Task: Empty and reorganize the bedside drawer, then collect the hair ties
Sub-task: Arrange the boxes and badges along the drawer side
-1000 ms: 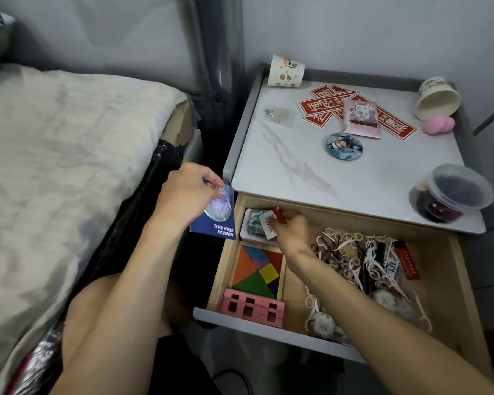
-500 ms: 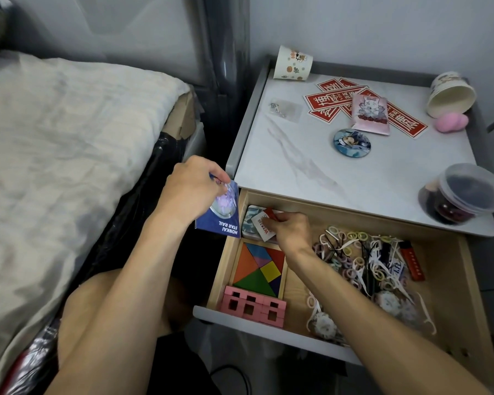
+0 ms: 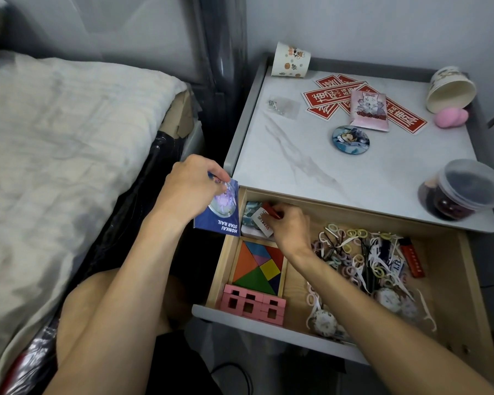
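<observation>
The bed (image 3: 69,132) lay to your left and the marble-topped bedside table (image 3: 311,178) to your right, its drawer (image 3: 445,283) pulled open toward you. On the tabletop sat red paper strips (image 3: 322,99), a lidded plastic tub (image 3: 462,192), a paper cup (image 3: 290,60) at the back left corner and a second cup (image 3: 450,89) tipped on its side at the back right, then a pink packet (image 3: 368,109), a round badge (image 3: 350,138) and a pink sponge (image 3: 451,116).

Inside the drawer, the hair ties (image 3: 351,253) lay in a loose tangle across the right half. A tangram puzzle (image 3: 258,266) filled the left side, with pink blocks (image 3: 254,305) just in front of it at the drawer's front edge.

Your left hand (image 3: 191,192) hovered just outside the drawer's back left corner, fingers curled and pinching a blue packet (image 3: 226,222) printed HONKAI STAR RAIL. Your right hand (image 3: 290,226) reached into that same corner — fingers closed round a small white-and-red packet (image 3: 264,222), above a patterned box (image 3: 250,213).
</observation>
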A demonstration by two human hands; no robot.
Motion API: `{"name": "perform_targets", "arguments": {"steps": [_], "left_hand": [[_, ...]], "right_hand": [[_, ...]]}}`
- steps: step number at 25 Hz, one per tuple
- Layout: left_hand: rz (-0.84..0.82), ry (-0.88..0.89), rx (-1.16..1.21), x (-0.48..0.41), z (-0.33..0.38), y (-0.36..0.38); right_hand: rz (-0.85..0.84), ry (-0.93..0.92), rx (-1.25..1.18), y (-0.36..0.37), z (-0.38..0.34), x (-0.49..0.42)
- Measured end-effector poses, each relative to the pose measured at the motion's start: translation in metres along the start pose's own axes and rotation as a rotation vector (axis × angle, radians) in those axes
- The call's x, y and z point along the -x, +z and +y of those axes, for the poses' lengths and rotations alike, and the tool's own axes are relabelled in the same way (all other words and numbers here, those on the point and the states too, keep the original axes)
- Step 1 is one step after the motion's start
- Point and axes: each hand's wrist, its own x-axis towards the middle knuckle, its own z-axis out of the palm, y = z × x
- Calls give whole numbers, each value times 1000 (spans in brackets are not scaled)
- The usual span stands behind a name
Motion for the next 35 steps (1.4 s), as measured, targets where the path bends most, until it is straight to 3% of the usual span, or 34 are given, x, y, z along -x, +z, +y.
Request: {"name": "perform_targets", "arguments": {"steps": [4, 8, 11, 16, 21, 26, 33, 35], "left_hand": [[-4, -3, 5, 0, 0, 0], [-2, -5, 11, 0, -2, -1], [7, 10, -5, 0, -2, -1], [-28, 12, 26, 0, 0, 3], [-80, 8, 166, -2, -2, 4], [-140, -9, 301, -3, -1, 5], [-162, -59, 370, 2, 8, 4], [-176, -84, 445, 5, 13, 4]], "right_hand": [[16, -11, -24, 3, 4, 2], [-8, 184, -313, -5, 9, 4], [38, 297, -382, -27, 15, 6], [30, 307, -237, -45, 21, -5], [-53, 373, -265, -29, 18, -9], [7, 248, 273, -24, 12, -10], [21, 179, 401, -22, 12, -8], [-17, 150, 245, -31, 11, 2]]}}
